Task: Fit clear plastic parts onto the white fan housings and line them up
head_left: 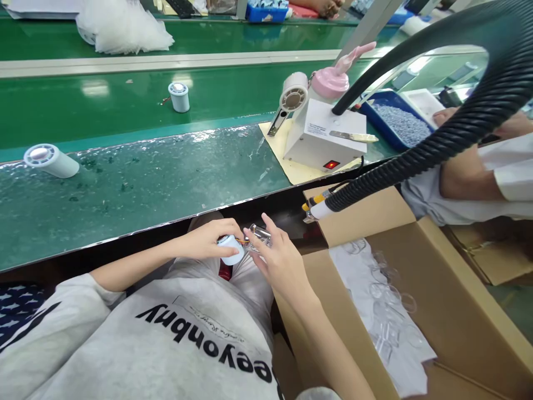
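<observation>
our left hand [208, 239] fingers grip the white cylinder [231, 251], touching the clear part [260, 236] pinched by our right hand [281, 261].

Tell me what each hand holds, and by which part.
Left hand grips the small pale-blue plastic cylinder around its side; right hand pinches the clear plastic piece by its end.

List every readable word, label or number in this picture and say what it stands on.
"eeyonbny", seen upside down, partly cut off: the person's grey shirt.
Small script line above it on the shirt: too blurred to read.
Label on the white machine: too small to read.
</observation>
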The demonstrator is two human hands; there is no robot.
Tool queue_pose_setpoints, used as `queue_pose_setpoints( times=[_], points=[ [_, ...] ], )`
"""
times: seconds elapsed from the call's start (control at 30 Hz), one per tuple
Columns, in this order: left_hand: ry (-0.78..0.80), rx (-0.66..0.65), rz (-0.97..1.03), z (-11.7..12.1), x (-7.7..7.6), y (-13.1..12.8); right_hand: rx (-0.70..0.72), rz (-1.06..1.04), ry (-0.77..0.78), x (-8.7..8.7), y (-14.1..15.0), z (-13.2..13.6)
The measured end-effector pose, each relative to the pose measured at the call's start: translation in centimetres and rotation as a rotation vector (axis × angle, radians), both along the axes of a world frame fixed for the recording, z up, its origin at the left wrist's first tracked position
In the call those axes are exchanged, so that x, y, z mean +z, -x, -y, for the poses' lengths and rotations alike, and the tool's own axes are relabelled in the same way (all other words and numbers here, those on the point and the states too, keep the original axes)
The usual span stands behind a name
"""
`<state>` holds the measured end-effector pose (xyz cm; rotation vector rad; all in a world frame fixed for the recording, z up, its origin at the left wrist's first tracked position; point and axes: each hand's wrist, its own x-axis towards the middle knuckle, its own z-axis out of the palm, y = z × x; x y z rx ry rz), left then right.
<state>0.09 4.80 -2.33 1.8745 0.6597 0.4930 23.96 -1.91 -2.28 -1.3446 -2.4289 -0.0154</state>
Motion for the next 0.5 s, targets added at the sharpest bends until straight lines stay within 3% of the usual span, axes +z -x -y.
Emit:
queue_pose_setpoints(
  times=[0.13,0.3,0.37,0.5],
  points=[
    [0.053,-0.057,0.088,-0.6,-0.1,0.2,0.039,-0.047,0.084,0.0,-0.1,0.1],
    [0.039,0.015,0.085,-0.2,0.7,-0.1,0.123,-0.345,0.481,0.6,0.3,0.7],
    [0.038,0.062,0.082,0.1,0.7,-0.2,0.08,-0.52,0.551,1.0,0.4,1.0],
    [-0.02,0.111,0.064,0.5,-0.2,-0.1,-0.097,-0.751,0.523,1.4,0.5,1.4]
  ],
)
